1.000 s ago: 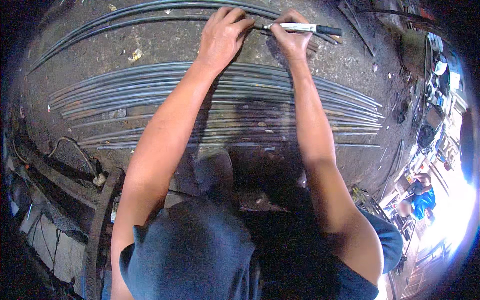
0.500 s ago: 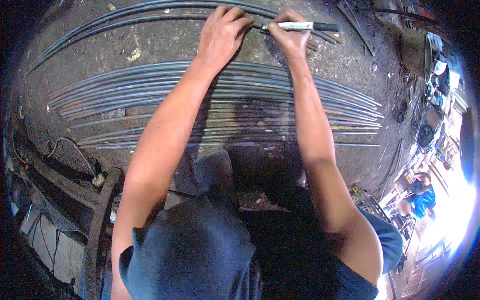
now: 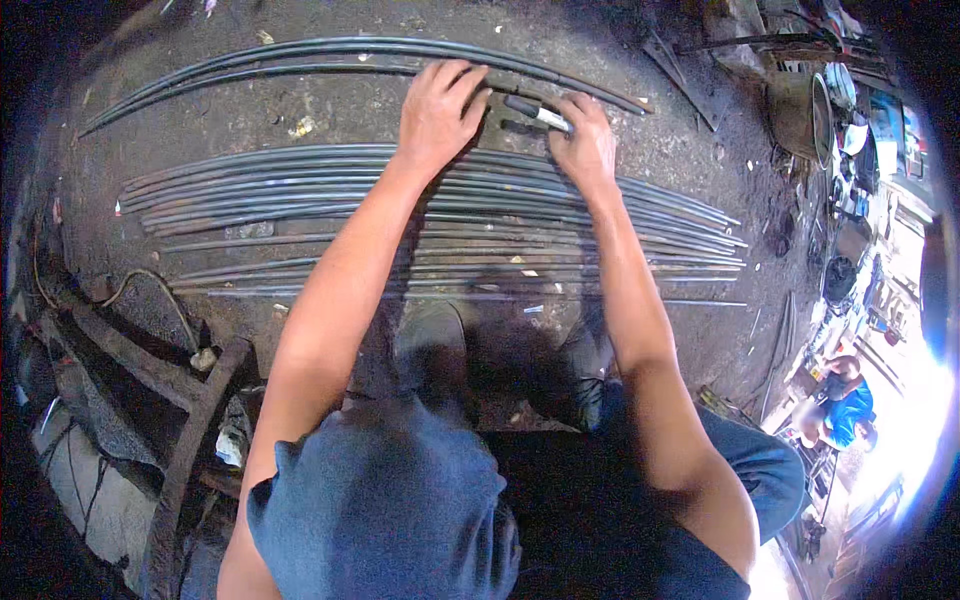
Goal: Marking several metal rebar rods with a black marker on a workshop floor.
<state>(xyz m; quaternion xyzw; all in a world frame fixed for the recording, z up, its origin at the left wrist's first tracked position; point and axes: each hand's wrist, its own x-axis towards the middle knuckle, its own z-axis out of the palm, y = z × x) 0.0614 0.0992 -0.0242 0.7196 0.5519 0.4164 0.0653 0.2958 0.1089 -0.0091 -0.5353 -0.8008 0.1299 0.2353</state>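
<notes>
My left hand (image 3: 438, 112) is at the far group of metal rods, its thumb and fingers bent around the nearer metal rod (image 3: 300, 71). Just beyond it runs a close pair of similar long, dark rods (image 3: 350, 43). To the right, my right hand (image 3: 586, 140) grips a white and black marker pen (image 3: 550, 117). The pen's black end points left, toward my left hand. My right fingertips are near the rods' right part; whether they touch a rod is unclear.
A wide row of several metal rods (image 3: 300, 170) lies on the dirt floor beneath my forearms. A dark metal frame (image 3: 190, 440) with a cable stands at lower left. At right are a large pot (image 3: 805, 120), clutter, and a seated person in blue (image 3: 850, 405).
The pen in my right hand has turned, so its black end now points left instead of right. My right hand has drawn nearer to me. The whole view has shifted slightly.
</notes>
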